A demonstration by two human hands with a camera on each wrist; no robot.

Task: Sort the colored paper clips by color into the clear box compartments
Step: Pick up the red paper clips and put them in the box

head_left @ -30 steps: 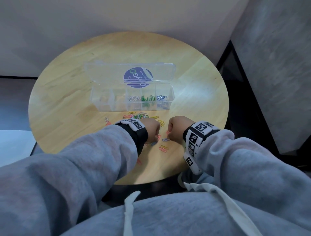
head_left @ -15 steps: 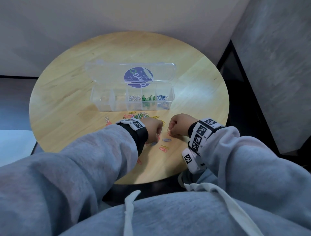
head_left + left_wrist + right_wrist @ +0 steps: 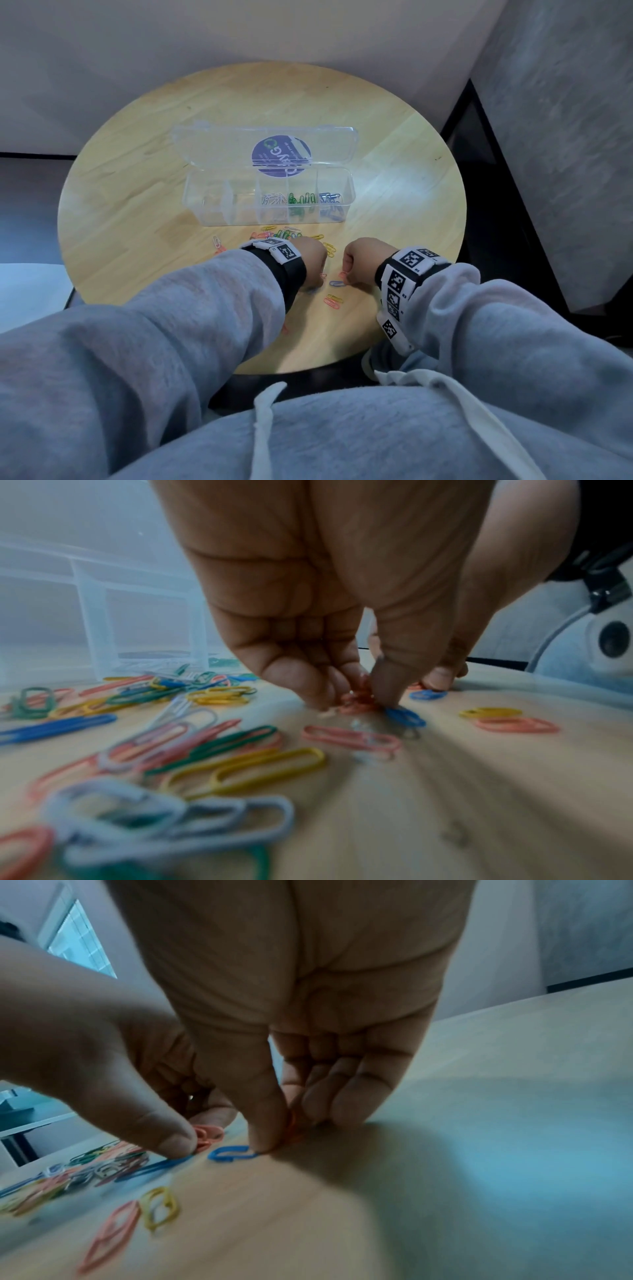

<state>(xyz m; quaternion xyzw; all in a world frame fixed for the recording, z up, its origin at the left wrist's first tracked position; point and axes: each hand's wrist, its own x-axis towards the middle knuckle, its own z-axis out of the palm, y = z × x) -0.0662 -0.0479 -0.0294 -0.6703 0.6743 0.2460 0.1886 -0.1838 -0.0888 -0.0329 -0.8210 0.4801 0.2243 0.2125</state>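
Observation:
The clear box [image 3: 346, 192] stands open on the round table, with white, green [image 3: 301, 200] and blue [image 3: 329, 198] clips in its three right compartments. Loose paper clips [image 3: 284, 234] lie in front of it. My left hand [image 3: 310, 262] is down among them, fingertips [image 3: 318, 693] and thumb pinching orange clips [image 3: 356, 699], the thumb touching a blue clip [image 3: 405, 716]. Close to its right, my right hand [image 3: 358, 260] pinches an orange clip [image 3: 294, 1127] between thumb [image 3: 263, 1131] and fingers. A blue clip [image 3: 231, 1152] lies between the hands.
The box lid [image 3: 263, 145] with a purple sticker lies open behind the box. A yellow clip [image 3: 159, 1207] and an orange one [image 3: 113, 1231] lie near the table's front edge. The wooden table [image 3: 404, 192] drops off to a dark floor on the right.
My right hand has shifted slightly forward and its wrist has turned a little. The left hand has stayed low over the same clips.

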